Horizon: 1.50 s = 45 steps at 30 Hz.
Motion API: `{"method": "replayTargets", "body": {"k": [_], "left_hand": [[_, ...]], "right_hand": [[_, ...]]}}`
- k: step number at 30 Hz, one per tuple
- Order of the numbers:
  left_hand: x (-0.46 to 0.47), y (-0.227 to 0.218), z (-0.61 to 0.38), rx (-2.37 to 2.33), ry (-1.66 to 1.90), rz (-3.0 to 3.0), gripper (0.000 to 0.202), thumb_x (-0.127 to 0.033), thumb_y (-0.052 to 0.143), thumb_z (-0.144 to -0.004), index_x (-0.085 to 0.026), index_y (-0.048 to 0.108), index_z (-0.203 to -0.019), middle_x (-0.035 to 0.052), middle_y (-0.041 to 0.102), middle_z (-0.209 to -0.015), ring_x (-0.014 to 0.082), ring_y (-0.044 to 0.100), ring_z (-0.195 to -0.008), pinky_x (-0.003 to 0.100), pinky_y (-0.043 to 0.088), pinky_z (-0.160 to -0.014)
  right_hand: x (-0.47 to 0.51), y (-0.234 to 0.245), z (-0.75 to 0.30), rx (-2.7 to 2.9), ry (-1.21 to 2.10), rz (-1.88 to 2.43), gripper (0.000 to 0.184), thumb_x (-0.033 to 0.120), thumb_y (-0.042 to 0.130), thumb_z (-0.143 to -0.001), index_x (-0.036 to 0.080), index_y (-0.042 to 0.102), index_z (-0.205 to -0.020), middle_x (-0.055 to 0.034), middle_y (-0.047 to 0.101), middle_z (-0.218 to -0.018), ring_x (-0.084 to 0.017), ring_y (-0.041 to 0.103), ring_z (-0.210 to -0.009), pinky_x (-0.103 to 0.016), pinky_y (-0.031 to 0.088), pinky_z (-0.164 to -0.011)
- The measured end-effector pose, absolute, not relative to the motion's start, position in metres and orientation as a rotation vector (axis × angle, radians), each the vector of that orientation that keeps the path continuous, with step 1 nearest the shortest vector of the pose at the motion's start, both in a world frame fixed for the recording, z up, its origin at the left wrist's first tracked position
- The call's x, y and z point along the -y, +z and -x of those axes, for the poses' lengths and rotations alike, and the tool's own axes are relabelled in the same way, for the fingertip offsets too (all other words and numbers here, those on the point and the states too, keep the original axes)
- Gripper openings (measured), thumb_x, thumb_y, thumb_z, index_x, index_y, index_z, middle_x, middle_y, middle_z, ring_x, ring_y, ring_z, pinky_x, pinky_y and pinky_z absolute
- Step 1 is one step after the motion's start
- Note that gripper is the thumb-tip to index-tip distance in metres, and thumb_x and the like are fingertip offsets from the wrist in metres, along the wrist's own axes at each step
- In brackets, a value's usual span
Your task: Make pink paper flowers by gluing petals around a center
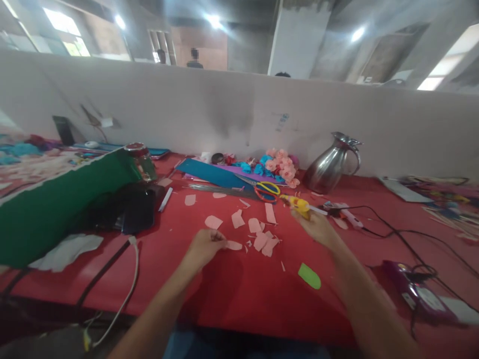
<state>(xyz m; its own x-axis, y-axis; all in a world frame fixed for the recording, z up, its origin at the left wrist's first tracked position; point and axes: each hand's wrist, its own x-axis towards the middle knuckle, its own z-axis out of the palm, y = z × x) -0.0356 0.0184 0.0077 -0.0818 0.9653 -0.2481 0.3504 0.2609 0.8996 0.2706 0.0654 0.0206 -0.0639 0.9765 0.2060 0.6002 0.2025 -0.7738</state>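
Observation:
My left hand [205, 248] is closed, its fingertips pinching one end of a pink petal-shaped piece [235, 245] low over the red table. My right hand [316, 227] is wrapped round a yellow hot glue gun [300, 204], with a whitish stick [318, 210] jutting from its back and its nozzle pointing left. Between my hands lie several loose pink cut pieces [237, 219] and small scraps. A green petal-shaped piece [310, 276] rests nearer to me. Just left of the glue gun are scissors [267, 190] with yellow and red handles, partly on a blue sheet [209, 172].
Pink flowers [283, 166] stand at the back beside a metal jug [332, 163]. Cords [392, 232] and a purple box [419, 291] lie on the right. A green divider [71, 204], a dark phone [138, 214] and a jar [141, 162] are on the left.

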Motion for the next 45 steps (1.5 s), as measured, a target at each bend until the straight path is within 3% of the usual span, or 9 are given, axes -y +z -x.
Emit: {"method": "replayTargets", "body": {"k": [3, 9, 14, 23, 30, 37, 45], "left_hand": [[-0.022, 0.003, 0.038, -1.701, 0.785, -1.288, 0.012, -0.026, 0.070, -0.052, -0.017, 0.063, -0.052, -0.0007, 0.057, -0.050, 0.0144, 0.051, -0.056, 0.023, 0.031, -0.049], [-0.027, -0.001, 0.039, -1.676, 0.725, -1.358, 0.006, -0.021, 0.067, -0.052, -0.017, 0.065, -0.049, 0.0010, 0.061, -0.051, 0.0151, 0.053, -0.057, 0.023, 0.033, -0.052], [-0.027, -0.003, 0.041, -1.627, 0.724, -1.369, 0.010, -0.024, 0.064, -0.055, -0.016, 0.070, -0.053, 0.0044, 0.065, -0.054, 0.0172, 0.055, -0.059, 0.025, 0.036, -0.054], [-0.028, -0.005, 0.042, -1.648, 0.677, -1.430, 0.013, -0.028, 0.066, -0.056, -0.017, 0.071, -0.055, 0.0010, 0.059, -0.050, 0.0126, 0.046, -0.052, 0.023, 0.027, -0.048], [-0.027, -0.002, 0.041, -1.645, 0.679, -1.442, 0.013, -0.028, 0.066, -0.055, -0.016, 0.071, -0.055, 0.0018, 0.060, -0.051, 0.0130, 0.046, -0.052, 0.023, 0.027, -0.048], [-0.025, 0.004, 0.039, -1.679, 0.660, -1.471, 0.014, -0.028, 0.065, -0.057, -0.016, 0.070, -0.054, 0.0035, 0.062, -0.052, 0.0142, 0.049, -0.055, 0.024, 0.028, -0.049], [-0.026, -0.001, 0.041, -1.642, 0.662, -1.467, 0.017, -0.031, 0.067, -0.057, -0.015, 0.071, -0.056, 0.0026, 0.060, -0.052, 0.0139, 0.049, -0.054, 0.024, 0.029, -0.049]], "right_hand": [[-0.029, 0.032, -0.239, 1.870, 0.968, 1.412, 0.035, 0.049, 0.050, -0.082, 0.020, 0.066, -0.095, -0.0042, 0.066, -0.077, -0.022, 0.060, -0.068, -0.031, 0.046, -0.058], [0.001, 0.037, -0.198, 2.000, 1.242, 1.142, 0.035, 0.047, 0.050, -0.084, 0.027, 0.065, -0.109, -0.0043, 0.066, -0.108, -0.025, 0.060, -0.100, -0.034, 0.047, -0.085], [-0.007, 0.036, -0.186, 2.115, 1.208, 1.107, 0.035, 0.046, 0.048, -0.086, 0.030, 0.062, -0.115, -0.0027, 0.064, -0.116, -0.024, 0.058, -0.105, -0.036, 0.042, -0.094], [-0.014, 0.025, -0.176, 2.216, 1.120, 1.105, 0.033, 0.043, 0.047, -0.087, 0.029, 0.061, -0.114, -0.0036, 0.066, -0.110, -0.023, 0.059, -0.102, -0.035, 0.042, -0.090], [-0.017, 0.019, -0.176, 2.199, 1.041, 1.227, 0.028, 0.046, 0.052, -0.083, 0.027, 0.069, -0.095, -0.0035, 0.070, -0.089, -0.022, 0.062, -0.080, -0.032, 0.045, -0.077], [-0.014, 0.034, -0.178, 2.211, 1.150, 1.146, 0.031, 0.043, 0.050, -0.085, 0.032, 0.064, -0.110, -0.0009, 0.067, -0.109, -0.024, 0.059, -0.101, -0.035, 0.042, -0.091], [-0.012, 0.041, -0.182, 2.243, 1.160, 1.158, 0.032, 0.042, 0.050, -0.085, 0.032, 0.062, -0.113, -0.0020, 0.067, -0.107, -0.025, 0.059, -0.104, -0.037, 0.040, -0.094]]}}
